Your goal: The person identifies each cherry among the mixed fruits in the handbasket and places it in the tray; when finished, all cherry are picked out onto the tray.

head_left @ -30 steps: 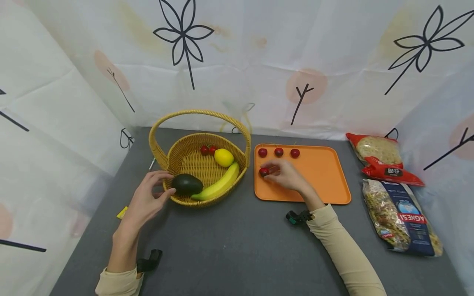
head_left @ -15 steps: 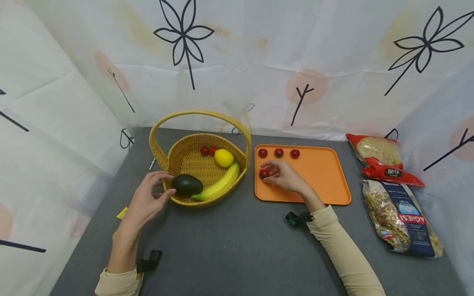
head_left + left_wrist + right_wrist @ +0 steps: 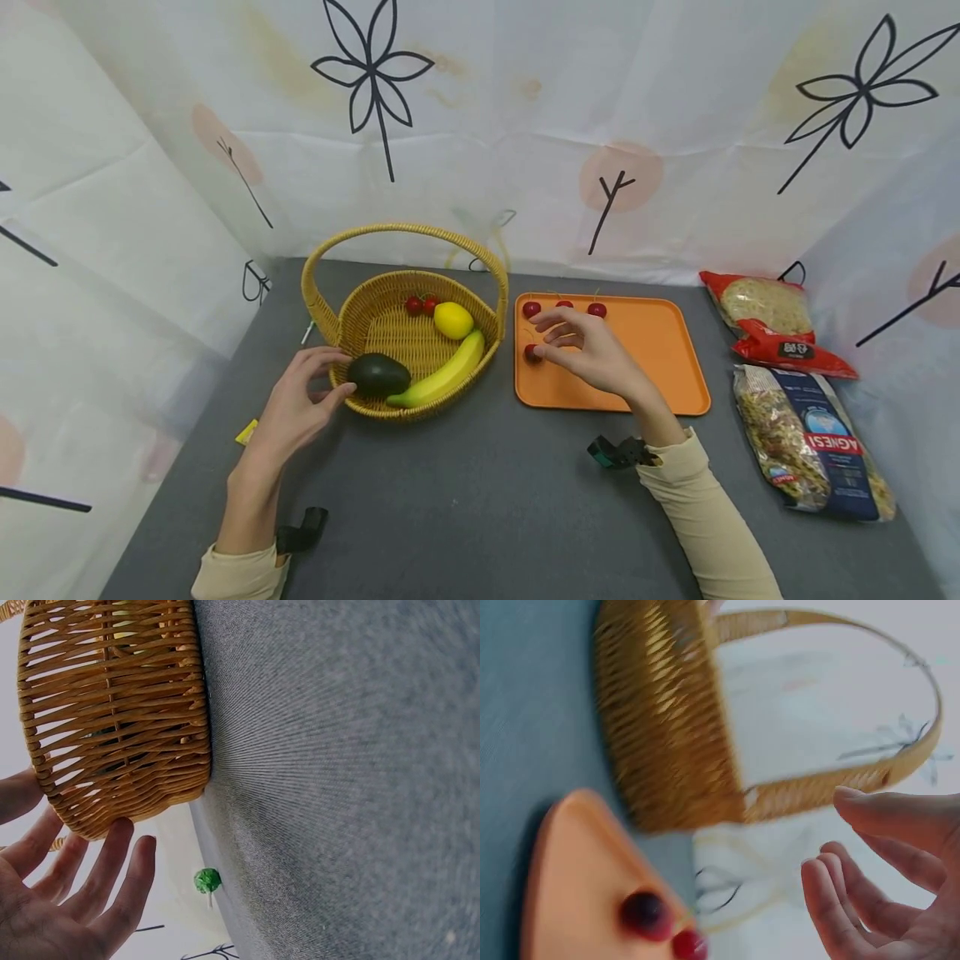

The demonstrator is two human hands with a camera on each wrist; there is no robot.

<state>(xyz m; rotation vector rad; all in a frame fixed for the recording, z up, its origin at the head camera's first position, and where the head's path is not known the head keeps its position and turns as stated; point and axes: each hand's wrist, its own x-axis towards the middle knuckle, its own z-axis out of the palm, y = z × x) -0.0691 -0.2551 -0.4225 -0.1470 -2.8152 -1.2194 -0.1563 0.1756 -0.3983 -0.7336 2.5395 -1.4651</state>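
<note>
My left hand holds the left rim of a yellow wicker basket, beside an avocado. In the left wrist view, fingertips touch the basket's woven side. The basket also contains a banana, a lemon and two small red fruits. My right hand is over an orange tray, fingers parted and holding nothing. By its thumb lies a dark red cherry on the tray. Several cherries form a back row, including one cherry; another is partly covered by my fingers.
A red-and-clear food bag and a pasta bag lie right of the tray. The basket's tall handle arches over it. A green-wrapped lollipop is behind the basket. A small yellow packet lies near the left table edge.
My right hand has let go of the cherry, spread its fingers and drawn back a little to the right. The cherry sits on the tray. My left hand has stayed in place.
</note>
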